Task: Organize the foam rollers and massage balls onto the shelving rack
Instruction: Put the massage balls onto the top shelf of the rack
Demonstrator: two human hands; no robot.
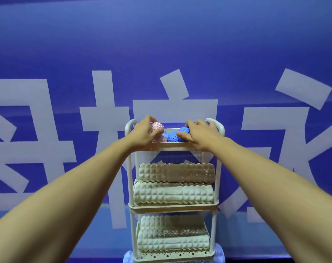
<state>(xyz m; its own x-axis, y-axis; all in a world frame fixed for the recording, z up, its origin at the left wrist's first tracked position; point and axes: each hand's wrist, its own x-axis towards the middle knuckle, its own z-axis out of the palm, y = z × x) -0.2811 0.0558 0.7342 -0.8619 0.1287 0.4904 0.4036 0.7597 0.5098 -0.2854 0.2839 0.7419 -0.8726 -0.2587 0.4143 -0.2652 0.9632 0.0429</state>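
Top tier of shelving rack [132, 168]: left hand [145, 132] grips pink spiky ball [158, 127], right hand [201, 135] grips blue spiky ball [184, 131]; another blue ball [171, 136] between, maybe more hidden. Four foam rollers [176, 172] below.

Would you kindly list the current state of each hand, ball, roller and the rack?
left hand: gripping the pink spiky ball
right hand: gripping a blue spiky ball
middle blue spiky ball: resting in top tray, untouched
foam rollers: lying stacked on two lower tiers
shelving rack: upright
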